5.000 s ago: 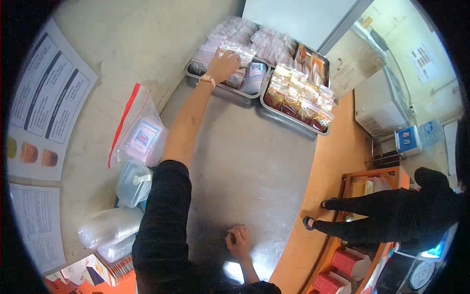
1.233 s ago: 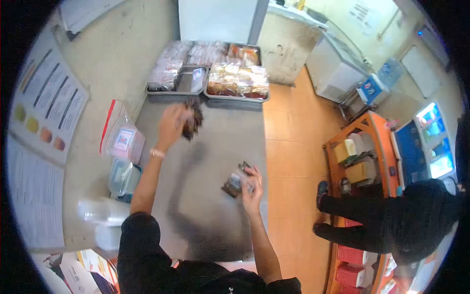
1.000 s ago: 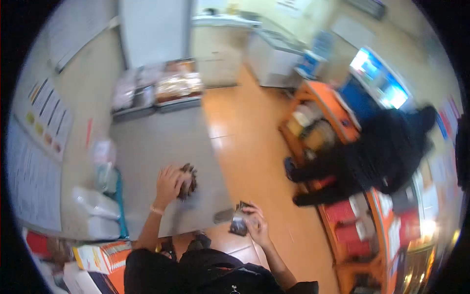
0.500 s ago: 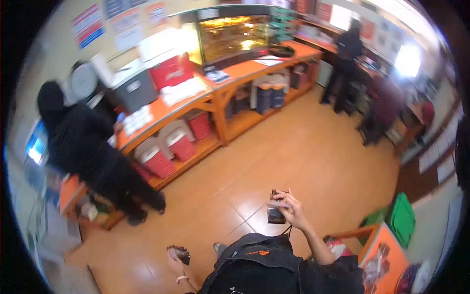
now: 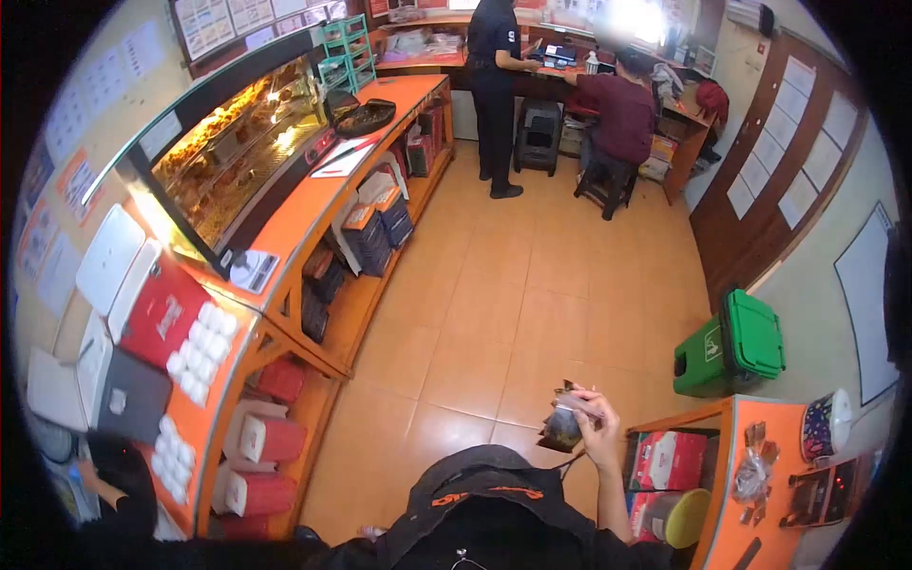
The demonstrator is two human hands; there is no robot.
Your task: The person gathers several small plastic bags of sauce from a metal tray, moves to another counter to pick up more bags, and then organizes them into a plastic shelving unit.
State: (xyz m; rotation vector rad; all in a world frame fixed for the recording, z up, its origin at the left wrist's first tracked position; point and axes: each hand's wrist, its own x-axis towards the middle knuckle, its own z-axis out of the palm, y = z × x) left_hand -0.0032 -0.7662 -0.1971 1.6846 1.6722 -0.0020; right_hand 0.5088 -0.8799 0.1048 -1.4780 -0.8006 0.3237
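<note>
My right hand [image 5: 598,426] is closed on a bunch of small dark sachets [image 5: 560,429], held out in front of my body above the tiled floor. The sachets have jagged edges and a glossy, partly see-through face. Thumb and fingers pinch them near the top. My left hand does not show clearly; only a small pale patch appears beside my dark clothing, and I cannot make out what it is. Below my right hand, to the right, stands an orange-topped table [image 5: 774,418] with a clear plastic bag [image 5: 753,472] and brown packets on it.
On the left runs an orange counter [image 5: 285,223] with a lit food warmer [image 5: 242,142] and white wrapped bundles [image 5: 204,347]. A green bin [image 5: 736,342] stands right. Two people are at the far desk; another person's arm [image 5: 103,486] shows lower left.
My view has swung to the right, bringing the doors and green bin further in. My right hand still grips the sachets. My left hand, which held a dark bunch, has dropped from clear view.
</note>
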